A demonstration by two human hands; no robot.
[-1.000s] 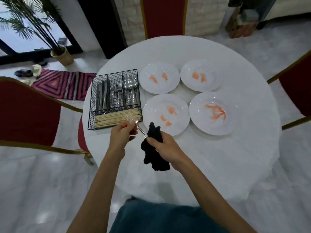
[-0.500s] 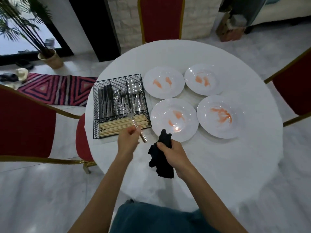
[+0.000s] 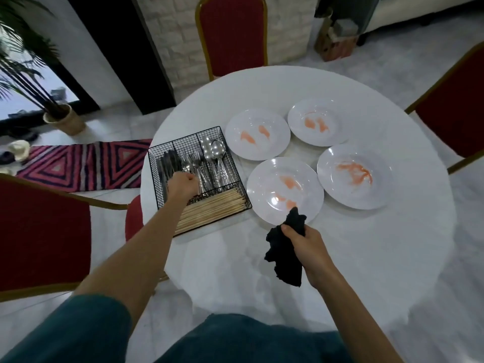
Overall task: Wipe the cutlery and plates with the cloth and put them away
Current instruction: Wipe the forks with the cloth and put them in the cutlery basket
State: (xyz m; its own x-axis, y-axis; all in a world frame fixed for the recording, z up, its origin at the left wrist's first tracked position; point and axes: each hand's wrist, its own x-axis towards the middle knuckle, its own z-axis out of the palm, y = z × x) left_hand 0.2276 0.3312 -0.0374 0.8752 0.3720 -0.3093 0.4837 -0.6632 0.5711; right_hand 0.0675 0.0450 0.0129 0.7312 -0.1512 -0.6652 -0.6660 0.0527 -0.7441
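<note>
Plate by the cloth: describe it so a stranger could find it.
On the round white table, look right of the wire basket. The plate is the near-left of four smeared ones; only its rim has the black cloth over it.

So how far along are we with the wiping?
Done: cutlery sits sorted in the wire basket. In hand: left hand is down in its fork section, right hand grips the black cloth. Left: all four plates show orange smears, none put away.

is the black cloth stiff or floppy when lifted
Likely floppy: the black cloth droops in crumpled folds below the right hand gripping it. Probably light, since one hand carries it bunched up without visible strain.
</note>
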